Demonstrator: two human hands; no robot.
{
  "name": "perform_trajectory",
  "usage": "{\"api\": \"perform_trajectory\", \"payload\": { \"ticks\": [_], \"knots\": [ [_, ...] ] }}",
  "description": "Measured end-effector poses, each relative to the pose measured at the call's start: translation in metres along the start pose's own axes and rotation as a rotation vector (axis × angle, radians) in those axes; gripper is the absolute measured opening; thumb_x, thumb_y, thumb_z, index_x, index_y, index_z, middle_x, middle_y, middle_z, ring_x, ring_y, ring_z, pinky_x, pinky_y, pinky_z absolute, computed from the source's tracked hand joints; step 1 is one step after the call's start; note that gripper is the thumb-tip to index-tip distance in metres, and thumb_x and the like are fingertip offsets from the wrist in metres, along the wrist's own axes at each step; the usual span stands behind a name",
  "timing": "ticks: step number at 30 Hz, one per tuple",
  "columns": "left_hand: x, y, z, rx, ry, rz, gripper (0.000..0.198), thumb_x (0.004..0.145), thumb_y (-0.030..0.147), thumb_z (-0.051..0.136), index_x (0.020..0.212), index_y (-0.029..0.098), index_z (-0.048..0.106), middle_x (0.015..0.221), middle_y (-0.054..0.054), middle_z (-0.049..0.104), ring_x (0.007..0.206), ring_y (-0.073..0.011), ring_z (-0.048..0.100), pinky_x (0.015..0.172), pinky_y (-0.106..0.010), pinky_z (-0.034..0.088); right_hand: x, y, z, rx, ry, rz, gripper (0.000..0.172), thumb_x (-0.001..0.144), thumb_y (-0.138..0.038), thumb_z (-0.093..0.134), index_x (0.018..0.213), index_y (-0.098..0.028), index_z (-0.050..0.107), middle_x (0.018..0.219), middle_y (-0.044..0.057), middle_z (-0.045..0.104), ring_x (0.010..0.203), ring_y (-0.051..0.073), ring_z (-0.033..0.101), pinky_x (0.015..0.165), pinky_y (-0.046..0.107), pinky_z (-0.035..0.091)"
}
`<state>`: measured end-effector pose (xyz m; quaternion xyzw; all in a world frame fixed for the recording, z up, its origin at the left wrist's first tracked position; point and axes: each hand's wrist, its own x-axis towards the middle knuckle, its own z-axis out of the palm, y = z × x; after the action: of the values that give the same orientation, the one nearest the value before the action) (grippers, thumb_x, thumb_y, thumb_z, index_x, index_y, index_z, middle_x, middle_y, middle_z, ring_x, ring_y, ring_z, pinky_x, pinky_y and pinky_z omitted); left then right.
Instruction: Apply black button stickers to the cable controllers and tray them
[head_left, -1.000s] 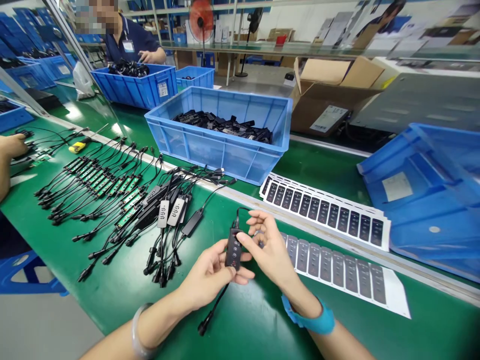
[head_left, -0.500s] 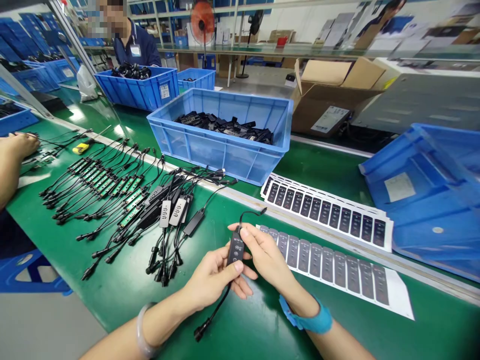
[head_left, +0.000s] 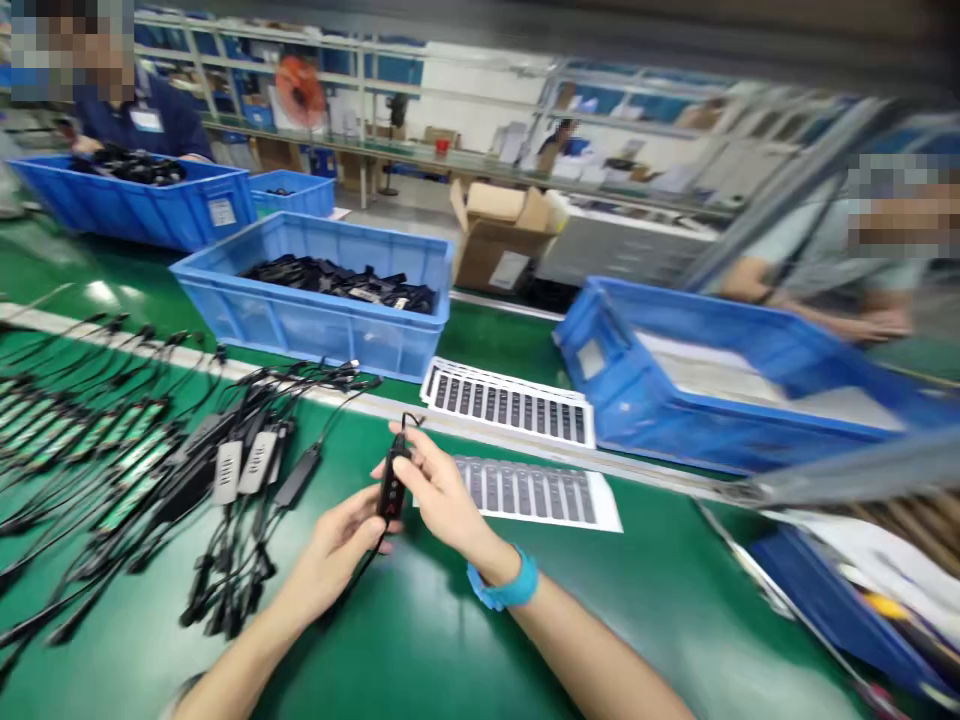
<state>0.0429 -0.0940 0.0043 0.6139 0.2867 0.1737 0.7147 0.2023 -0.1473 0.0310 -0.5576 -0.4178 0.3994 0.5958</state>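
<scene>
Between my hands is a small black inline controller (head_left: pixel 392 482) with symbols on its face and a cable at each end. My left hand (head_left: pixel 341 535) grips its lower part, thumb beside the near end. My right hand (head_left: pixel 439 485) has its thumb pressed on the upper face and its fingers behind. Close to my right hand lies a sheet of grey labels (head_left: pixel 525 490). Left of my hands, a pile of cabled controllers (head_left: pixel 259 465) rests on the green table (head_left: pixel 480 640), some grey-faced and some black.
Cabled green circuit boards (head_left: pixel 142 470) spread at the left. A blue bin of black controllers (head_left: pixel 315 330) stands behind, beside stacked label sheets (head_left: pixel 517 408). Another blue bin (head_left: pixel 697 420) holds pale sheets at right. Coworkers sit behind bins at far left and right.
My view has swung to the right, bringing the right-hand bin and another coworker into sight. Both hands still hold the controller; my right thumb now presses on its face.
</scene>
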Motion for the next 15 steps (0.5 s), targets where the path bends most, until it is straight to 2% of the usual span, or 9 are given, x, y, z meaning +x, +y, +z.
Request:
{"api": "perform_trajectory", "payload": {
  "ticks": [2,4,6,8,10,12,15],
  "knots": [
    [0.004,-0.003,-0.005,0.329,-0.028,0.161,0.048,0.086,0.043,0.063,0.130,0.025,0.059,0.131,-0.010,0.062,0.120,-0.0295,0.058,0.101,-0.040,0.047,0.002,-0.023,-0.028,0.058,0.161,-0.058,0.049,0.089,-0.045,0.051,0.133,-0.023,0.048,0.081,0.001,0.065,0.070,0.015,0.063,0.062,0.027,0.053],
    [0.008,-0.007,-0.004,0.665,-0.133,0.342,0.053,0.086,0.040,0.064,0.137,0.031,0.052,0.147,-0.007,0.047,0.137,-0.0314,0.040,0.115,-0.047,0.029,-0.007,-0.053,-0.065,0.002,0.323,-0.115,0.049,0.088,-0.044,0.052,0.132,-0.024,0.048,0.081,0.000,0.062,0.065,0.014,0.060,0.057,0.026,0.051],
    [0.012,-0.012,0.002,0.952,-0.259,0.507,0.063,0.087,0.039,0.062,0.145,0.032,0.039,0.156,-0.006,0.032,0.144,-0.0321,0.026,0.117,-0.053,0.019,-0.026,-0.079,-0.107,-0.216,0.440,-0.152,0.048,0.089,-0.042,0.053,0.133,-0.024,0.050,0.082,0.001,0.063,0.063,0.014,0.058,0.055,0.026,0.049],
    [0.016,-0.017,0.010,1.176,-0.331,0.620,0.069,0.089,0.040,0.060,0.150,0.030,0.028,0.158,-0.009,0.025,0.145,-0.0320,0.022,0.116,-0.057,0.019,-0.053,-0.094,-0.151,-0.535,0.535,-0.180,0.046,0.089,-0.040,0.054,0.131,-0.024,0.054,0.092,0.004,0.067,0.071,0.017,0.061,0.063,0.030,0.051],
    [0.018,-0.021,0.015,1.328,-0.344,0.684,0.072,0.090,0.042,0.058,0.151,0.027,0.024,0.157,-0.011,0.028,0.145,-0.0321,0.023,0.115,-0.058,0.023,-0.080,-0.092,-0.192,-0.863,0.580,-0.184,0.043,0.086,-0.040,0.056,0.126,-0.023,0.059,0.109,0.008,0.068,0.089,0.022,0.064,0.078,0.036,0.052],
    [0.020,-0.025,0.015,1.419,-0.331,0.707,0.071,0.091,0.044,0.056,0.151,0.024,0.025,0.155,-0.013,0.033,0.143,-0.0321,0.027,0.114,-0.057,0.028,-0.103,-0.073,-0.225,-1.130,0.534,-0.074,0.041,0.085,-0.036,0.055,0.122,-0.020,0.062,0.103,0.009,0.071,0.087,0.026,0.066,0.079,0.039,0.052],
    [0.021,-0.029,0.008,1.484,-0.274,0.719,0.065,0.091,0.044,0.055,0.149,0.024,0.031,0.153,-0.014,0.036,0.141,-0.0318,0.034,0.112,-0.052,0.034,-0.124,-0.028,-0.252,-1.359,0.493,0.151,0.036,0.081,-0.021,0.054,0.114,-0.017,0.067,0.099,0.011,0.073,0.090,0.030,0.069,0.082,0.042,0.052]
  ]
}}
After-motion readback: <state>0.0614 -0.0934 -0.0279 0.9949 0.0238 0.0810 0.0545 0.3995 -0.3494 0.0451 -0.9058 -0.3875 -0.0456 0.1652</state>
